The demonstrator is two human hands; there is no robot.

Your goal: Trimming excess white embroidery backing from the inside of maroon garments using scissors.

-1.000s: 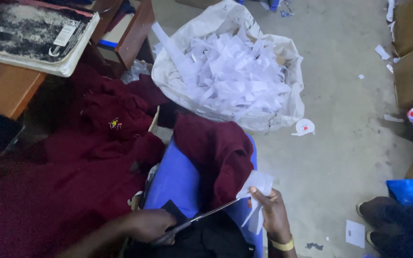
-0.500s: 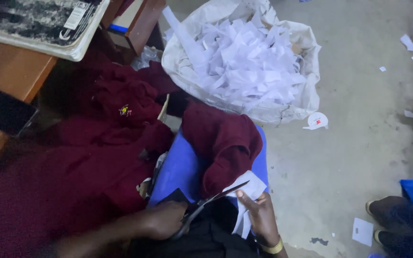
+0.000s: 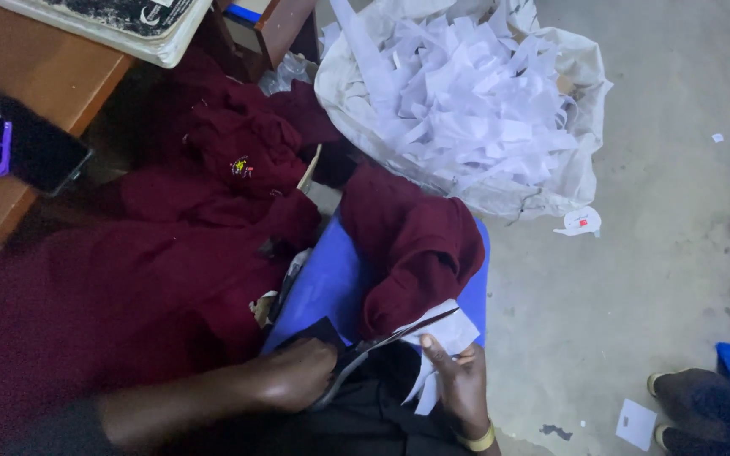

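Maroon cloth lies on a blue seat, below a cream sack of white paper strips.

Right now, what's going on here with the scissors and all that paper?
A person is cutting a white piece of paper with a pair of scissors. The left hand works the scissors' handles while the right hand holds the paper at the blades. Maroon fabric is draped over a blue seat just ahead of the hands. Beyond it, on the concrete floor, an open white sack is heaped with white paper offcuts.
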